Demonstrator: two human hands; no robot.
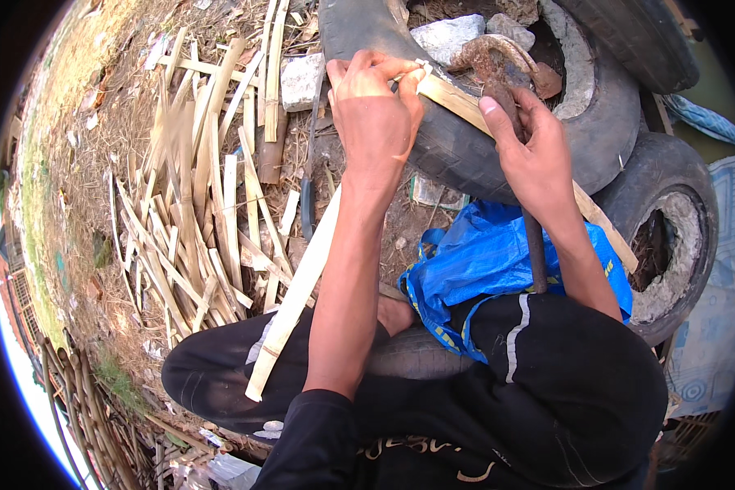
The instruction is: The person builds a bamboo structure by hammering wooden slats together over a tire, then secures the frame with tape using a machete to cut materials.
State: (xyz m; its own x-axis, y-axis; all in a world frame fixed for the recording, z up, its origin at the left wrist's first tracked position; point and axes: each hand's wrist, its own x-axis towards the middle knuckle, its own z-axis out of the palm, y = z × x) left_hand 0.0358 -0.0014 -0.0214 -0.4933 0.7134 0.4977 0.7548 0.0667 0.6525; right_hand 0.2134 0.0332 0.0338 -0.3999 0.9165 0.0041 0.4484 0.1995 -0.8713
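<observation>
On the left, split strips [192, 196] are heaped on the dirt. Now the left hand [373, 114]: thumb and fingers are pinched closed at the end of a pale slat [457, 102], angled over a tyre [441, 159]. By the right hand's [541, 151] curled fingers, a rusty tool [535, 245] is gripped, crossing the slat.

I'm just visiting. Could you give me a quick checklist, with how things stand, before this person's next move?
1. Right hand has the rusty-headed tool: ok, fingers around its handle.
2. Left hand steadies the pale strip: ok, fingertips at its upper end.
3. Left fingers clear of the tool's head: ok, a gap shows.
4. Strip pressed firmly on the tyre: cannot tell from this view.
5. Hands protected: not ok, both are bare.
</observation>
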